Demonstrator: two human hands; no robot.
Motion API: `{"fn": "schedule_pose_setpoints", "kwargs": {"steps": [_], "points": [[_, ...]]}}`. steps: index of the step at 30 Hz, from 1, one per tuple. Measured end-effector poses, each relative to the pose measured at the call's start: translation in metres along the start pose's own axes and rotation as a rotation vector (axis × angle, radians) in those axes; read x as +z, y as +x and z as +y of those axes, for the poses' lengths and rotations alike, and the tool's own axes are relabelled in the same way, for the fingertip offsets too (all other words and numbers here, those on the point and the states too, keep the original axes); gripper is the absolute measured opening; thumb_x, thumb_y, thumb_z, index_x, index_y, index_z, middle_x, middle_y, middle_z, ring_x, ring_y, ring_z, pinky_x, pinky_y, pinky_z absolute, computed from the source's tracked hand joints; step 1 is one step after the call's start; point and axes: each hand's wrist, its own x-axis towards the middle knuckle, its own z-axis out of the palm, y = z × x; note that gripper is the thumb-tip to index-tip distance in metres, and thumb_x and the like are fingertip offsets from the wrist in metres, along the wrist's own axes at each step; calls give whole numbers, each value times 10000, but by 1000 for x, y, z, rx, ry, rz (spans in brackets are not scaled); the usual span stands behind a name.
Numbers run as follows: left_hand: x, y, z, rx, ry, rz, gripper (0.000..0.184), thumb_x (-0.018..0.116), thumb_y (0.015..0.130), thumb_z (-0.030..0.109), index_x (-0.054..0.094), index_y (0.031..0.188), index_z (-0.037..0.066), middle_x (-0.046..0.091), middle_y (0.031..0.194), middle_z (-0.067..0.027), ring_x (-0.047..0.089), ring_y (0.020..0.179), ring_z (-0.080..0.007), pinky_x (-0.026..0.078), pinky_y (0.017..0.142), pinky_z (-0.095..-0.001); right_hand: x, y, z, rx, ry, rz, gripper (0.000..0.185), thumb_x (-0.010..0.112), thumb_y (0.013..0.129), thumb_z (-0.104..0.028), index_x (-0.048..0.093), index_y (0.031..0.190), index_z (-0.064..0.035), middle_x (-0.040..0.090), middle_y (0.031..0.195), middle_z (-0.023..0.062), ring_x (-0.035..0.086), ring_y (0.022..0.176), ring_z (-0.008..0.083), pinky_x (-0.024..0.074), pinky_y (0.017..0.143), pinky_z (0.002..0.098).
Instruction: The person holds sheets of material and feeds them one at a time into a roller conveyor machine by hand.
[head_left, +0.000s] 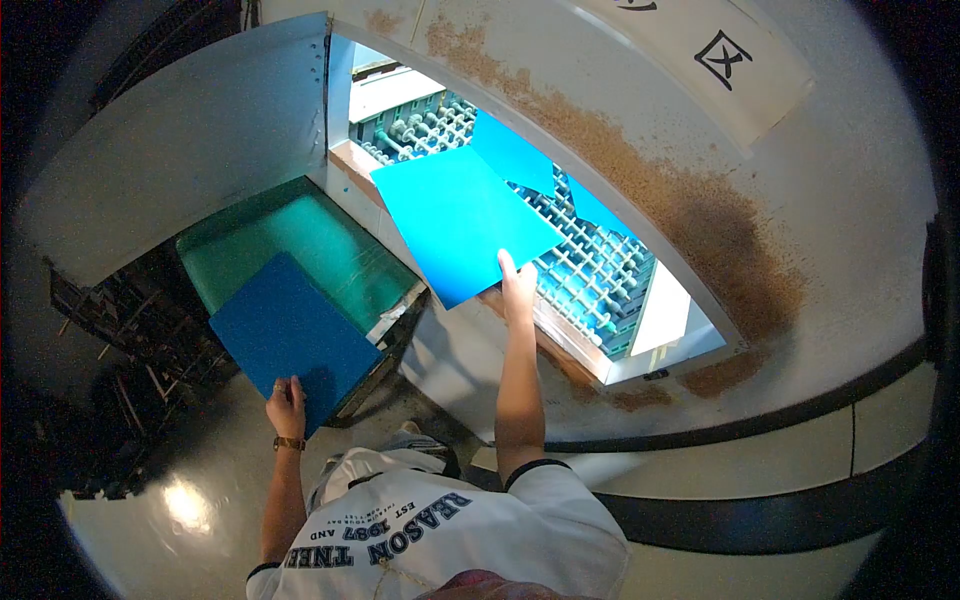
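Writing is noted first: "REASON", "EST", "1987" and "AND" are read, inverted to the view, on the white shirt (400,535), with smaller lettering too fine to be read. On the label (745,75) fixed to the machine (860,190), the character "区" is legible; the other marking is cut off by the upper edge. Within the machine's lit opening, rows of rollers (590,262) are contained, and two blue sheets (511,155) (597,208) are seen over them. Brown staining (745,255) is found along the casing beside the opening. The bright panel (460,220) is gripped at its near edge by the right hand (518,290), thumb on top, fingers largely hidden, arm extended forward; the panel is held tilted across the opening. The dark panel (295,335) is gripped at its near edge by the left hand (286,405), arm extended to the left, a band (290,443) being worn at the wrist. The green counter (330,255) is partly covered from view by this panel; whether contact is made cannot be told.
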Motion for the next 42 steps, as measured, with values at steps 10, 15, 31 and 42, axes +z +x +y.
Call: {"fn": "schedule_pose_setpoints", "kwargs": {"steps": [10,15,31,42], "points": [[2,0,-8,139,38,53,262,515,865,203,483,652,53,522,517,-90,516,443,-219,379,423,-310,-4,3,0,201,304,-44,317,571,820,-194,483,1021,36,554,967,86,538,871,173,434,803,308],[-4,-1,8,63,29,29,232,511,865,175,504,687,26,522,563,-115,496,478,-239,380,467,-344,-21,3,0,42,656,-26,288,546,811,-79,469,1063,37,536,1038,98,523,952,194,424,852,332],[3,0,-7,170,8,44,258,488,881,197,504,668,51,543,529,-67,503,426,-194,377,410,-303,-111,-34,-23,518,153,-51,380,437,899,-330,547,939,32,631,833,143,620,684,200,487,573,252],[4,2,-16,131,-85,13,252,479,894,217,523,707,55,533,532,-47,477,426,-124,371,409,-254,-63,-26,17,-527,-963,19,420,567,791,-373,592,990,-4,577,1014,212,534,960,347,411,820,411]]}}
